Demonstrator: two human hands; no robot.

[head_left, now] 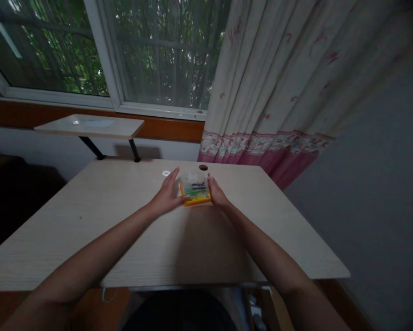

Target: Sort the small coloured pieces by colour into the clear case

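A small clear plastic box (195, 187) with a yellow-orange front edge is at the far middle of the desk (130, 248). Green and dark items show through its lid, too small to make out. My left hand (167, 195) holds the box's left side, its thumb on the front left corner and its fingers stretched along the left. On the opposite side, my right hand (218, 192) grips the right edge, with the fingertips near the back corner. Whether the box rests on the desktop or is slightly raised, I cannot tell.
A white ring-shaped item (166, 173) lies behind my left hand. Near the back edge is a round cable hole (203, 168). A raised shelf (89, 126) on black legs stands back left. A floral curtain (261, 92) hangs behind the desk. Below the front edge is an open drawer (273, 308).
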